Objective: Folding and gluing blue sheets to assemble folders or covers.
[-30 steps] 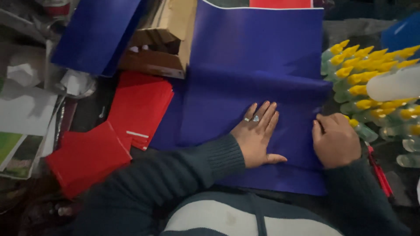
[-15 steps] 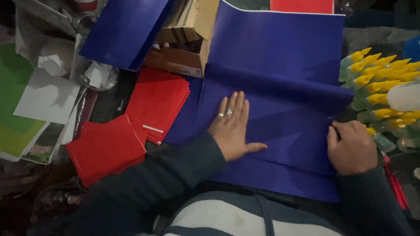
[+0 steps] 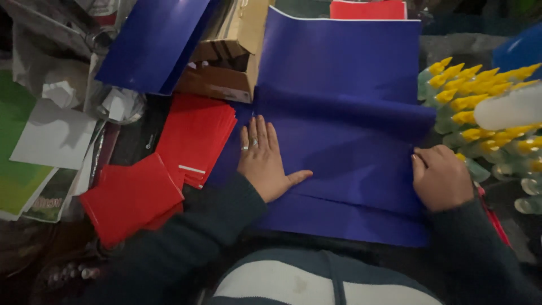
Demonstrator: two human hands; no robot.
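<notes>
L hand (image 3: pixel 264 161) flat, fingers spread, palm pressing blue paper sheet (image 3: pixel 339 169); grips nothing. R hand (image 3: pixel 440 178) curled, knuckles on sheet's R edge; pinch or not, can't tell. Sheet lies under both hands, partly folded. Judged light, thin, glossy, prob. slippery, creases easily; take by edges. Red paper stacks (image 3: pixel 192 138) just left of L hand.

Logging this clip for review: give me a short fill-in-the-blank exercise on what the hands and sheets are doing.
1. The left hand lies flat, palm ____, on the large dark blue paper sheet.
2. The right hand presses the sheet's ____ edge.
3. The stacks of red paper pieces lie to the ____ of the left hand.

Missing words: down; right; left
</notes>
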